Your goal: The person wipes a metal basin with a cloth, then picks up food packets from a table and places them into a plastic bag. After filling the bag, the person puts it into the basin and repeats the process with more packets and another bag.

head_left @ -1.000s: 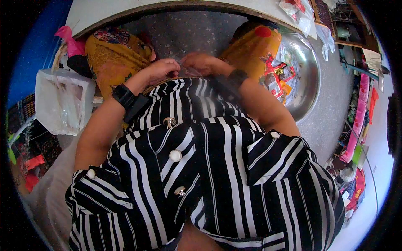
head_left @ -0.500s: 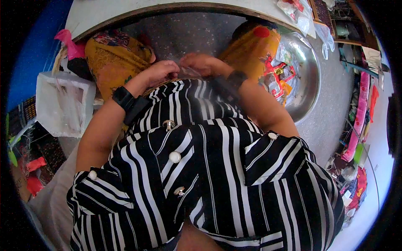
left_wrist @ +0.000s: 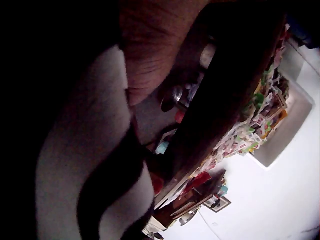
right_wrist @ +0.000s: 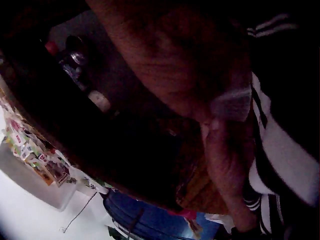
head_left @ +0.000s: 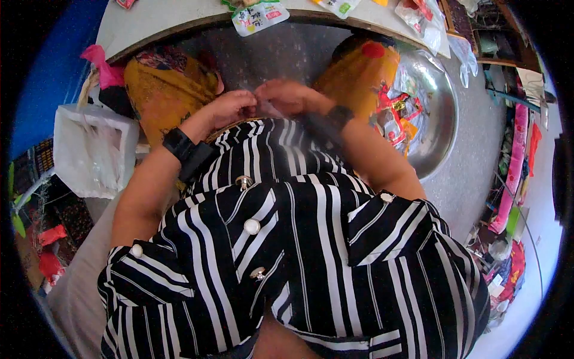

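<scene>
Wrapper point(head_left: 263, 107) pinched between both hands, close before the striped shirt.

The wrapper, a small clear film, is held over the lap below the desk point(head_left: 167, 15) edge. It is touched from either side by the left hand point(head_left: 230, 107) and the right hand point(head_left: 291, 96). Each grip is narrow, with the fingers curled onto the film's edge. In the right wrist view only a pale translucent patch of it can be made out by the fingers. It is judged to be very light, limp and rather slippery, and easily crumpled or torn. It is therefore best taken at the rim with the fingertips, not by the middle. A steel bowl point(head_left: 441, 122) holding red packets point(head_left: 397, 110) is seen to the right, and a white bag point(head_left: 92, 149) lies well apart on the left.
</scene>
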Available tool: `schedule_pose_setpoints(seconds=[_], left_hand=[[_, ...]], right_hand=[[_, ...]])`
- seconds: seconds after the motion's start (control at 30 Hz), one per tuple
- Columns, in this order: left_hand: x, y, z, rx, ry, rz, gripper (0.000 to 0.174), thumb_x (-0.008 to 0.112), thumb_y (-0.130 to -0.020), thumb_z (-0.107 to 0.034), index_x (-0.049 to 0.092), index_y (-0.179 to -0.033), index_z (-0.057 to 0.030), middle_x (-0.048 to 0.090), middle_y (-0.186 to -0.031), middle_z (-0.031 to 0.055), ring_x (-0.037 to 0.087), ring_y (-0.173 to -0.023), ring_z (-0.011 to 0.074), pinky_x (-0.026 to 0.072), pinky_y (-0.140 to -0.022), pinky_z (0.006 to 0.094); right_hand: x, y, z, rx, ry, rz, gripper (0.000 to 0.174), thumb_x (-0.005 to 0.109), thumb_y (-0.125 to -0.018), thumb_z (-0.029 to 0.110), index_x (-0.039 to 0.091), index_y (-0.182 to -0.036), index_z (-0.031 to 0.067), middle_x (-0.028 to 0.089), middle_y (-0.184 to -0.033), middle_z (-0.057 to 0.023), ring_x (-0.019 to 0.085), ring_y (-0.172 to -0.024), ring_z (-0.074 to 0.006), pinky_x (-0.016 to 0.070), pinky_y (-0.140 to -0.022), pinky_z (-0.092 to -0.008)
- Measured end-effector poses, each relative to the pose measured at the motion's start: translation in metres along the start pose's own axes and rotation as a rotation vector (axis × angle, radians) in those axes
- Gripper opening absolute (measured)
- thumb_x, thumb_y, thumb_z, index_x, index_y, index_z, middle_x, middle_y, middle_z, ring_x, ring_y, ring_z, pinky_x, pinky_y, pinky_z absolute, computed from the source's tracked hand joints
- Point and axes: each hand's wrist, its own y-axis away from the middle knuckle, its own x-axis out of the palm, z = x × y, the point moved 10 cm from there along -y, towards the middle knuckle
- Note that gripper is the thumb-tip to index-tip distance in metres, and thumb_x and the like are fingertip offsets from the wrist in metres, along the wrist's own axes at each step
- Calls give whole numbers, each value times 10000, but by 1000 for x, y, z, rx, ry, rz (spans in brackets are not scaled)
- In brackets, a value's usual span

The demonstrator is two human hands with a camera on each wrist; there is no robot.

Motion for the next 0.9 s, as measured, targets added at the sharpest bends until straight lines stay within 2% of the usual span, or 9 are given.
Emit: schedule_pose_setpoints(seconds=[0.1,0.17,0.23,0.3,0.43,0.47,0.67,0.77,0.9], left_hand=[[2,-1,1,10,57,3,111,497,-758,-158,493,-792,-53,494,-722,35,484,-679,140,407,-631,260],[2,1,0,-4,81,-22,112,498,-759,-162,495,-792,-55,495,-724,34,485,-683,140,407,-631,263],[8,9,-8,-4,64,-27,114,496,-760,-166,493,-796,-57,497,-725,33,489,-689,142,410,-640,268],[9,6,-9,6,78,14,113,496,-759,-167,490,-801,-62,498,-725,33,491,-692,144,412,-645,270],[14,13,-25,37,182,-9,98,505,-754,-174,486,-791,-86,501,-724,33,494,-692,149,415,-651,291],[15,14,-31,61,180,22,107,509,-754,-182,485,-795,-86,504,-738,35,496,-695,150,414,-650,295],[19,27,-52,103,108,-94,117,511,-753,-189,490,-806,-87,510,-745,31,493,-678,143,415,-639,289],[17,26,-53,105,32,-70,131,472,-777,-199,463,-838,-82,511,-828,33,498,-775,151,408,-692,302],[11,21,-49,105,-10,-106,122,464,-775,-180,470,-843,-80,517,-826,28,499,-790,148,403,-711,307]], right_hand=[[-11,6,-19,170,-107,-106,168,514,-744,156,505,-884,62,526,-887,-45,521,-715,-113,447,-545,-257],[2,3,7,-120,152,41,166,522,-740,159,504,-874,63,540,-840,-43,520,-650,-114,436,-505,-247],[8,4,13,-148,121,47,159,528,-736,154,499,-864,64,546,-794,-38,516,-601,-114,425,-477,-238],[2,4,-6,84,-197,-88,149,532,-731,139,491,-854,65,544,-749,-30,508,-570,-113,415,-462,-229],[5,18,21,97,-166,-173,162,545,-720,121,476,-856,66,525,-726,-20,506,-602,-109,419,-486,-226],[11,21,32,72,-137,-176,168,548,-718,119,474,-860,66,520,-723,-19,504,-606,-109,420,-492,-228],[23,29,60,47,16,-191,171,555,-713,115,476,-857,68,519,-759,-16,510,-653,-122,435,-534,-243],[23,32,65,55,70,-218,158,555,-711,107,482,-847,70,523,-781,-15,516,-679,-126,442,-561,-249],[23,36,65,106,112,-276,147,550,-712,97,488,-843,77,527,-774,-9,517,-684,-119,445,-575,-254]])
